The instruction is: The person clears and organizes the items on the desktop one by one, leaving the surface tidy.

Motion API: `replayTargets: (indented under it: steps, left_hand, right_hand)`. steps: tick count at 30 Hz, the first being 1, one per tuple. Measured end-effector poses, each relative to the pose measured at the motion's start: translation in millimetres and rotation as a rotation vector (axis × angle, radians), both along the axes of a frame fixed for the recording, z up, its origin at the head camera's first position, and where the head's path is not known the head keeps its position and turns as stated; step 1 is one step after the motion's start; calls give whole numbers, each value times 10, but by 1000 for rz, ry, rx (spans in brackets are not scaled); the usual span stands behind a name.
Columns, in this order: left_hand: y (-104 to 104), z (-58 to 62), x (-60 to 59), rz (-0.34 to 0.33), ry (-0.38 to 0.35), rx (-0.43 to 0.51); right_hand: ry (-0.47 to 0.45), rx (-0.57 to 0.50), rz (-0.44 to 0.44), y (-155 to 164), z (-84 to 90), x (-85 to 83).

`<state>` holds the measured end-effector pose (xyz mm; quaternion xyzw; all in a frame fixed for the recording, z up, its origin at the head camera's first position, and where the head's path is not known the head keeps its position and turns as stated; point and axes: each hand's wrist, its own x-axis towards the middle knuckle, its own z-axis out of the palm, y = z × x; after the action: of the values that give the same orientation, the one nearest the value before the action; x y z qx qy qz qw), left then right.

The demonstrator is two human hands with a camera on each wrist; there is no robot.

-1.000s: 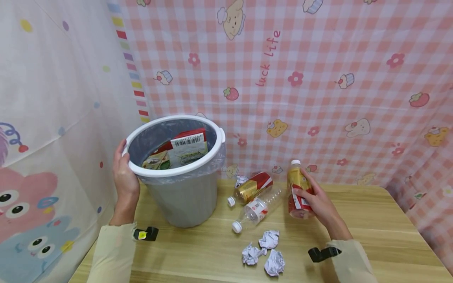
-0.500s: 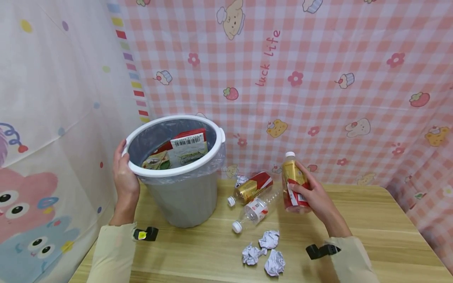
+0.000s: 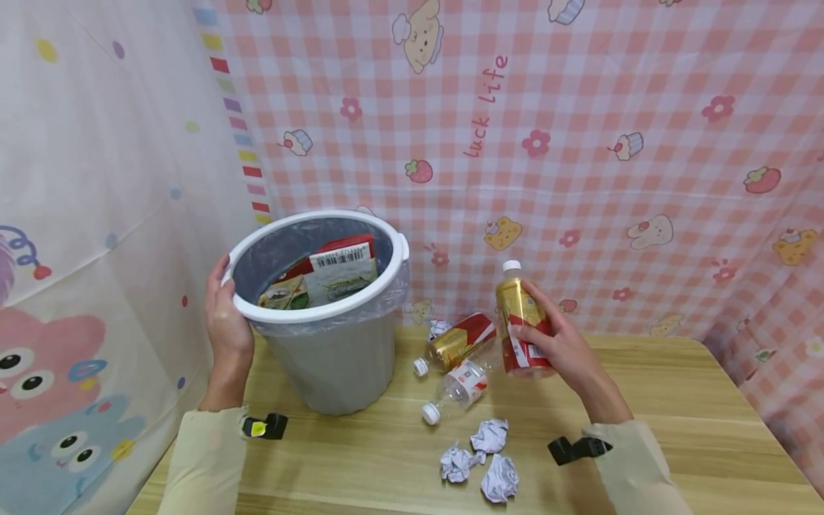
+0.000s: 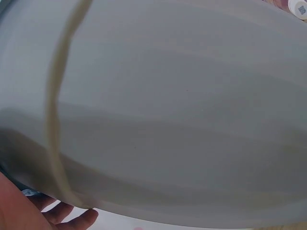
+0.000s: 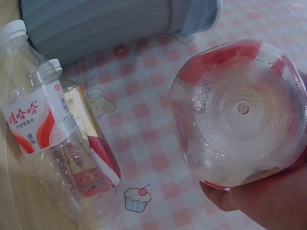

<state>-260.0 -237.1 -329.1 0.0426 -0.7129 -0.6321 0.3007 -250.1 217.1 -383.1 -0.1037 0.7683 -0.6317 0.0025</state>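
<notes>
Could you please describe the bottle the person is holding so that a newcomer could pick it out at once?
Start at the grey bin with the white rim on the wooden table, then look right. The right hand grips a gold-and-red bottle with a white cap, raised off the table. Unlike the two bottles lying flat beside the bin, it is held aloft, nearly upright.

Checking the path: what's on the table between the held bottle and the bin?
In the head view, two bottles lie between the held bottle and the bin: a gold-and-red bottle and a clear bottle.

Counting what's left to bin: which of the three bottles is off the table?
The gold-and-red bottle gripped by the right hand; the other gold bottle and clear bottle lie on the table.
</notes>
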Motion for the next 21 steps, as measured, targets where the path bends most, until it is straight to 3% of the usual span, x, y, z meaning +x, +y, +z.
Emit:
replayTargets:
  steps: [21]
  left_hand:
    - [-7,-14,-4,2,-2,-3]
  right_hand:
    - [31,-1,63,-147,273,11]
